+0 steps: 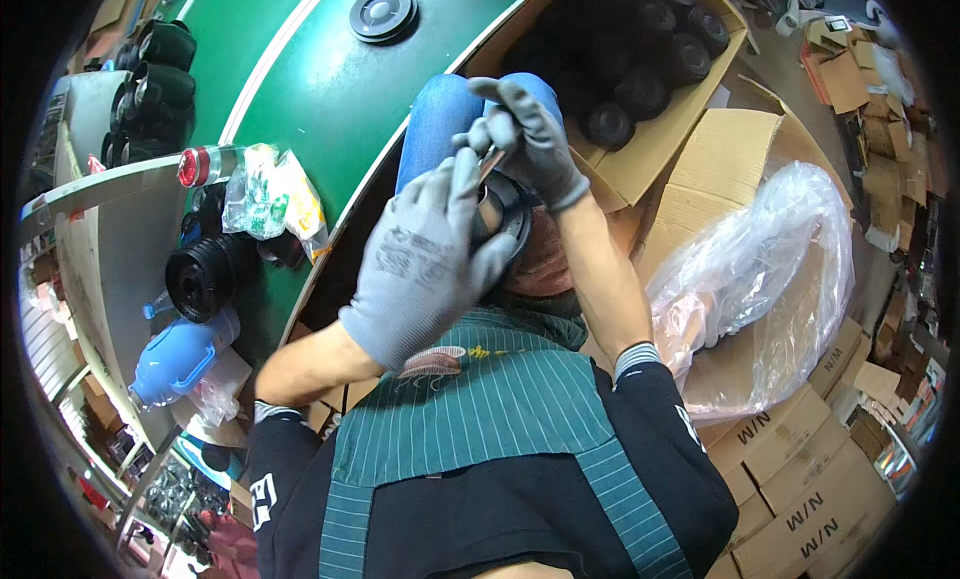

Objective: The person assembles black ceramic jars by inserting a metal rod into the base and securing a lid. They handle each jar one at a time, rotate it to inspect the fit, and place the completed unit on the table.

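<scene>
My left hand [415, 264], in a grey glove, closes round a round black part [513, 222] above my lap. Its thumb lies along the near side of the part, and a tan or copper-coloured inner face shows between thumb and fingers. My right hand [535, 144], gloved alike, is just beyond it, fingers curled round a thin, metallic, blade-like piece [489, 165] that points down toward the black part. The fingers cover most of that piece, so its exact kind is hidden.
A green conveyor-like table [330, 89] carries a black disc [384, 15]. At the right stand an open carton [655, 169] of black round parts and a clear plastic bag [770, 269]. A blue jug [185, 357], black parts [205, 277] and a red-capped jar [200, 167] are at left.
</scene>
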Tool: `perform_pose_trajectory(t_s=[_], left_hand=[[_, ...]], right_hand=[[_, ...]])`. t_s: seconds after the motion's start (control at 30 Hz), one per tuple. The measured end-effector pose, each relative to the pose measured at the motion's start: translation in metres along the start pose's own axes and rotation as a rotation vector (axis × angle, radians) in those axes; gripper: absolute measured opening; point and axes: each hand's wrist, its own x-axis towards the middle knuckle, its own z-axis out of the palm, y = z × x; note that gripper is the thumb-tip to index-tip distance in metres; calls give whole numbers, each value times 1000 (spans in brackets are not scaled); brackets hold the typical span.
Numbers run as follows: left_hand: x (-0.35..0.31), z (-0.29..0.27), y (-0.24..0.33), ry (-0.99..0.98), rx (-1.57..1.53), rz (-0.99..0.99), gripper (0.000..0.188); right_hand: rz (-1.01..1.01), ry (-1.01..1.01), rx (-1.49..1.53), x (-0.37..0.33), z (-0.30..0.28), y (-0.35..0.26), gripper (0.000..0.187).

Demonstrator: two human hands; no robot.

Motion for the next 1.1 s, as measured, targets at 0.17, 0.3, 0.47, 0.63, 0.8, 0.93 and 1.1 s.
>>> perform_pose_trajectory(t_s=[0.17,0.3,0.47,0.63,0.8,0.93,1.1], left_hand=[[6,-4,17,172,-14,40,91],[4,23,-50,380,-205,-129,70],[23,25,-81,172,-889,-133,75],[66,45,-110,-129,-1179,-109,79],[106,44,-105,-417,-1261,-71,76],[131,74,-100,-403,-1236,143,68],[165,100,-44,-836,-1433,339,63]], right_hand=[[32,-147,-155,23,-32,17,49],[-24,-94,-54,-28,-18,-2,33],[-114,-308,-212,-76,23,-23,64],[-205,-642,-1140,-79,70,-54,8],[-193,-1009,-1434,-71,110,-42,33],[14,-1103,-1529,-64,131,-27,41],[-110,-1115,-1664,-39,148,32,23]])
